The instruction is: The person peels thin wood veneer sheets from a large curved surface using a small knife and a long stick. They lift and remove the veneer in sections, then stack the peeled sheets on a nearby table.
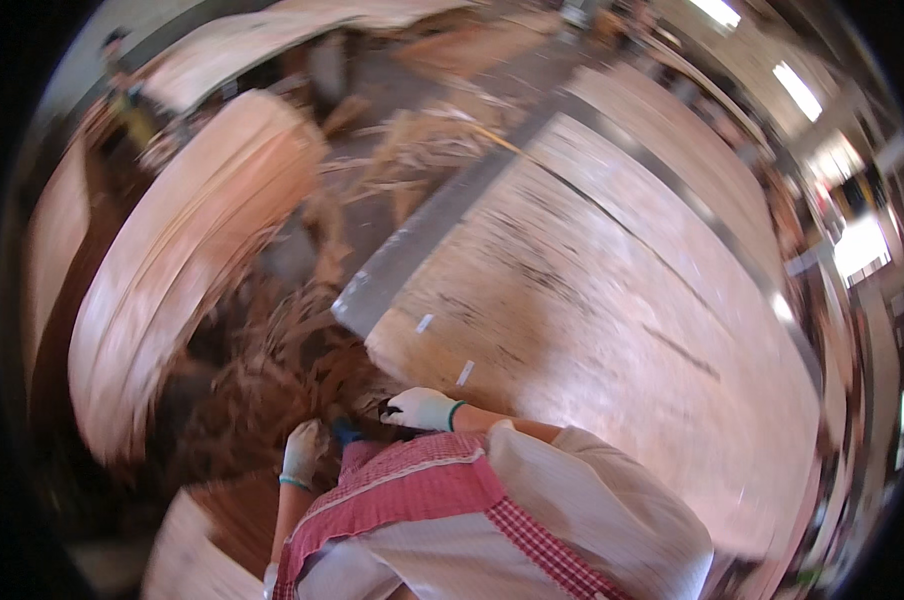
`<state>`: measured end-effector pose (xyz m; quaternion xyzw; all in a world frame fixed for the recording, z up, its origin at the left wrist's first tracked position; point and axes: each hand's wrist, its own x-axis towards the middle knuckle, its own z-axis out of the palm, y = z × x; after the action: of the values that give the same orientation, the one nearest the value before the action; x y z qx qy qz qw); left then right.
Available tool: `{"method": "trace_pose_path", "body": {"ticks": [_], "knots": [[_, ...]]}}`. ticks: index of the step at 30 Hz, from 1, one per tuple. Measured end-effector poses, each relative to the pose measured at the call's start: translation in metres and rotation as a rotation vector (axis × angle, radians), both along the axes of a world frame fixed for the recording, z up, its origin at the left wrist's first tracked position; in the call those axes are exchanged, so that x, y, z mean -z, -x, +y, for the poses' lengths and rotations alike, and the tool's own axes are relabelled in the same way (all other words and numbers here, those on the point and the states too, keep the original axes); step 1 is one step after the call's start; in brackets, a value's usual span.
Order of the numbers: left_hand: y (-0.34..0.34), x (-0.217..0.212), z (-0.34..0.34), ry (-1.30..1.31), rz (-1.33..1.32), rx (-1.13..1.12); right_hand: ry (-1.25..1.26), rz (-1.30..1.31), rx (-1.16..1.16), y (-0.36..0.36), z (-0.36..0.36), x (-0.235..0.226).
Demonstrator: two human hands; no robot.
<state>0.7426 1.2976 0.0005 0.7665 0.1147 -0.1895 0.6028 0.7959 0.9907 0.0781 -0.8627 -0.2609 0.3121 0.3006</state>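
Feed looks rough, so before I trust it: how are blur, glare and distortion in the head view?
Head view: motion blur smears the stacked veneer sheets at left; windows at right blow out white; fisheye bends the big sheet's edges; gloved left hand and right hand stay fairly sharp.

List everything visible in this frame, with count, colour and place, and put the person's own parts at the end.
Veneer sheet: one large, pale tan with dark streaks, centre and right, on a bench.
Grey strip: one, along the sheet's left edge.
Tape patches: two small, white, on the sheet's near corner.
Veneer stacks: several, tan, curved by the lens, left and top left.
Wood scraps: a brown heap, count unclear, on the floor left of the bench.
Another person: one, far top left, blurred.
Ceiling lights: several, white, top right.
Apron: one, red-and-white checked, bottom centre.
Left hand: white glove, over the scraps.
Right hand: white glove, at the sheet's near corner; grip unclear.
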Motion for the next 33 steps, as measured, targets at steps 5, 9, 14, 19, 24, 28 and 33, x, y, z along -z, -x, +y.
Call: {"method": "trace_pose_path", "body": {"ticks": [5, 9, 14, 19, 24, 28, 33], "knots": [[-0.132, -0.151, -0.023, 0.126, -0.22, 0.255, -0.014, 0.014, 0.344, -0.019, 0.045, 0.033], [-0.185, -0.345, -0.082, 0.43, -0.825, 0.48, -0.129, -0.083, 0.411, -0.028, 0.093, 0.048], [-0.226, -0.429, -0.055, 0.352, -1.298, 0.568, -0.059, 0.102, 0.442, -0.076, 0.125, 0.012], [-0.267, -0.434, -0.012, 0.28, -1.37, 0.373, -0.181, -0.16, 0.257, -0.118, 0.129, 0.063], [-0.255, -0.437, 0.078, 0.204, -1.371, -0.015, -0.042, 0.066, 0.084, -0.153, 0.167, 0.035], [-0.289, -0.333, 0.174, 0.033, -0.893, -0.286, 0.01, 0.225, 0.215, -0.175, 0.205, 0.032], [-0.344, -0.115, 0.355, -0.613, -0.337, -0.531, 0.139, 0.145, 0.232, -0.185, 0.229, 0.072]]}}
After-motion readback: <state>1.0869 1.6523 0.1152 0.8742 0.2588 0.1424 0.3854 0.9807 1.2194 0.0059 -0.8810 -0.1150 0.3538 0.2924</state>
